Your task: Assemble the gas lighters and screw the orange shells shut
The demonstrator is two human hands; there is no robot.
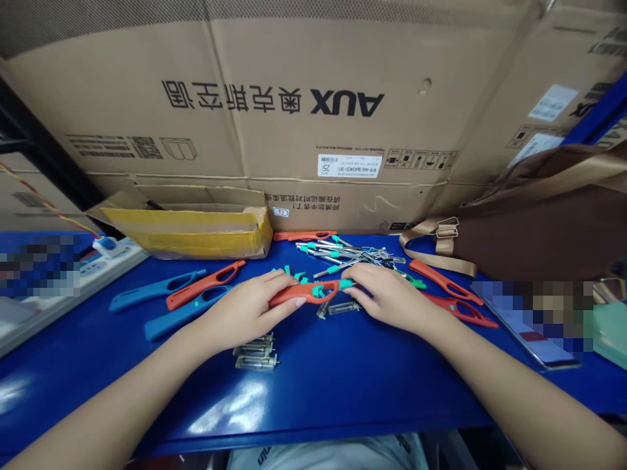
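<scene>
My left hand (249, 307) grips the handle end of an orange plastic lighter shell (306, 292) lying just above the blue table (313, 385). My right hand (386, 294) pinches the shell's other end, where a green plastic piece (345, 284) sits. Small clear metal-and-plastic parts (343, 307) lie under the shell. A stack of similar clear parts (255, 351) rests near my left wrist.
Two blue shells (157, 290) and an orange shell (206, 285) lie left. Metal tubes with green tips (337, 251) pile behind the hands. Orange shells (455, 300) lie right. A yellow-taped carton (191, 228), a power strip (108, 258), a brown bag (539, 228) and big cardboard boxes (313, 104) ring the table.
</scene>
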